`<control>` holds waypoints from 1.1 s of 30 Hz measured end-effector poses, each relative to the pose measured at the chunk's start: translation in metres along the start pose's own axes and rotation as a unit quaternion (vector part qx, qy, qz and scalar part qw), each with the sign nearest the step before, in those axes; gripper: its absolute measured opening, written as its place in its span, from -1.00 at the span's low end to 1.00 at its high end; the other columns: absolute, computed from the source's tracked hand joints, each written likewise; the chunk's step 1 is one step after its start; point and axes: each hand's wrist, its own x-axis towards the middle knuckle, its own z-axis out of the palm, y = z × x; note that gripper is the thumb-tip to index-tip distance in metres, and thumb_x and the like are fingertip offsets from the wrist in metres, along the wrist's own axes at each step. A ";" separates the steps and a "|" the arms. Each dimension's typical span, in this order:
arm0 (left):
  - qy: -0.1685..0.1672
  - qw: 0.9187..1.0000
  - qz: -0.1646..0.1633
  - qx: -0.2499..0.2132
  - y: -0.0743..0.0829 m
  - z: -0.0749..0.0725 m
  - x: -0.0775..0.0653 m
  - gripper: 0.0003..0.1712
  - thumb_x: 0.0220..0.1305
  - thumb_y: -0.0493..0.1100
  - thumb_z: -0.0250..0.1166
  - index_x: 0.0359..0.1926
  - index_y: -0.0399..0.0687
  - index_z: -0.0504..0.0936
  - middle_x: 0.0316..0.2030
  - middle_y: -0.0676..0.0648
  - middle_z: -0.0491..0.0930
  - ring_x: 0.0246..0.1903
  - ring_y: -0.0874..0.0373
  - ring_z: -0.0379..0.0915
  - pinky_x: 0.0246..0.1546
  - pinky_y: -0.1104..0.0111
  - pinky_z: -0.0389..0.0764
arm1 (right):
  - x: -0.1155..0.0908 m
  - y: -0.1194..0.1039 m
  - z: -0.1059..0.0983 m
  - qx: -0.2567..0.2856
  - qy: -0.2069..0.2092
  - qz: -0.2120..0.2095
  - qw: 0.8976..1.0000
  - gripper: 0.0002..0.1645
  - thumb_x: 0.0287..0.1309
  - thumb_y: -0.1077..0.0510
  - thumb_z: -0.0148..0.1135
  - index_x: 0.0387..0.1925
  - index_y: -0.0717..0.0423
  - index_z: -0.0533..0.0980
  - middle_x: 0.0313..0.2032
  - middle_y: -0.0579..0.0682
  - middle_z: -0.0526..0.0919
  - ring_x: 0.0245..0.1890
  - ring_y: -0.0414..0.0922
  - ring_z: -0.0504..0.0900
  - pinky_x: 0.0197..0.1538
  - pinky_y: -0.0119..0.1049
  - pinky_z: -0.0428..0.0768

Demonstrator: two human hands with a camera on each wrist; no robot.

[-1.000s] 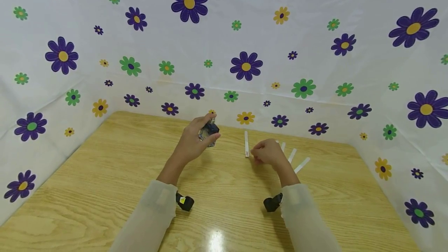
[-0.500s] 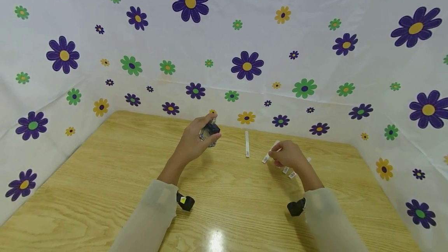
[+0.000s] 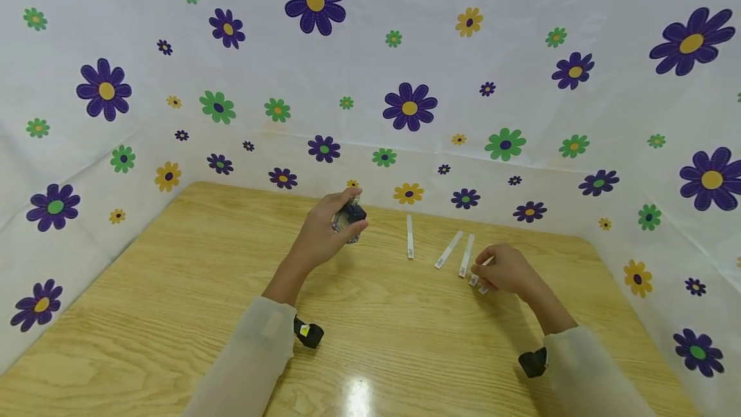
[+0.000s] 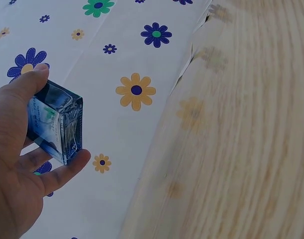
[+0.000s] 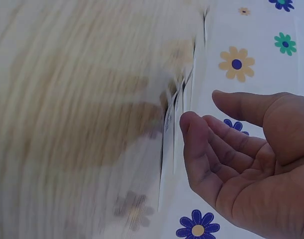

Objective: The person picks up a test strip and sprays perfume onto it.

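The laying-out of white paper strips looks well along: one strip (image 3: 410, 237) lies by itself on the left of the table (image 3: 376, 314), a second strip (image 3: 448, 250) slants to its right, a third strip (image 3: 466, 256) lies next, and the labelled near ends of two more, a fourth strip (image 3: 473, 280) and a fifth strip (image 3: 483, 289), show from under the right hand (image 3: 506, 269); that pair seems to be what is left to attend to, along with the glass perfume bottle (image 4: 55, 119), not yet set down. The left hand (image 3: 321, 231) has its grip clamped on that bottle, thumb and fingers at opposite sides, above the far part of the table; the right grip is apart, fingers loosely bent, just over the pair, though contact cannot be told
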 end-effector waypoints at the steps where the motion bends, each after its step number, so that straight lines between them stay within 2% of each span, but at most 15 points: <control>1: -0.001 1.000 -0.002 0.000 0.000 0.000 0.000 -0.29 0.38 0.15 0.36 0.49 0.35 0.36 0.34 -0.12 0.45 0.27 -0.10 0.43 0.22 -0.03 0.55 | -0.002 0.002 -0.001 -0.003 0.000 0.001 1.000 -0.71 0.39 0.18 0.25 -0.09 0.40 0.56 -0.59 0.07 0.64 -0.59 -0.07 0.58 -0.42 -0.21 0.59; 8: -0.004 1.000 -0.007 0.001 0.002 0.000 0.000 -0.29 0.39 0.14 0.36 0.50 0.33 0.36 0.35 -0.13 0.44 0.29 -0.11 0.41 0.24 -0.04 0.53 | -0.009 0.018 -0.006 0.010 -0.003 0.029 1.000 -0.76 0.37 0.16 0.27 -0.28 0.32 0.58 -0.55 0.04 0.64 -0.58 -0.12 0.57 -0.44 -0.24 0.58; 16: -0.004 1.000 -0.007 0.003 0.002 0.001 -0.001 -0.29 0.39 0.12 0.36 0.49 0.31 0.37 0.35 -0.13 0.44 0.30 -0.12 0.41 0.25 -0.05 0.52 | -0.015 0.030 -0.007 0.045 -0.014 0.075 0.996 -0.63 0.38 0.10 0.29 -0.51 0.24 0.54 -0.64 -0.02 0.54 -0.64 -0.17 0.45 -0.51 -0.33 0.44; 20: -0.001 1.000 -0.003 0.000 0.001 0.001 -0.001 -0.29 0.39 0.13 0.36 0.49 0.32 0.37 0.35 -0.13 0.44 0.31 -0.12 0.40 0.26 -0.08 0.50 | -0.013 0.033 -0.005 0.014 -0.010 0.089 0.996 -0.48 0.35 -0.02 0.33 -0.67 0.15 0.50 -0.72 -0.07 0.48 -0.69 -0.21 0.38 -0.57 -0.39 0.34; 24: -0.002 1.000 -0.006 -0.001 -0.002 0.002 -0.001 -0.28 0.39 0.15 0.35 0.50 0.35 0.35 0.36 -0.10 0.43 0.33 -0.10 0.38 0.28 -0.09 0.47 | -0.011 0.034 -0.002 -0.018 -0.014 0.081 0.996 -0.35 0.27 -0.14 0.40 -0.82 0.08 0.44 -0.82 -0.11 0.42 -0.76 -0.24 0.29 -0.60 -0.40 0.25; 27: -0.005 1.000 -0.009 0.000 -0.003 0.003 -0.001 -0.28 0.39 0.17 0.34 0.50 0.37 0.34 0.37 -0.08 0.43 0.34 -0.08 0.36 0.30 -0.10 0.45 | -0.011 0.034 -0.002 -0.014 -0.021 0.085 0.996 -0.35 0.21 -0.13 0.45 -0.83 0.06 0.42 -0.83 -0.11 0.41 -0.77 -0.24 0.27 -0.61 -0.41 0.26; 33: -0.007 1.000 -0.007 -0.001 -0.002 0.002 -0.001 -0.28 0.40 0.16 0.34 0.51 0.32 0.34 0.37 -0.09 0.43 0.34 -0.07 0.37 0.29 -0.07 0.47 | -0.014 0.036 -0.010 -0.003 -0.019 0.100 0.995 -0.55 0.17 0.07 0.48 -0.73 0.15 0.54 -0.75 -0.08 0.49 -0.71 -0.20 0.44 -0.59 -0.38 0.43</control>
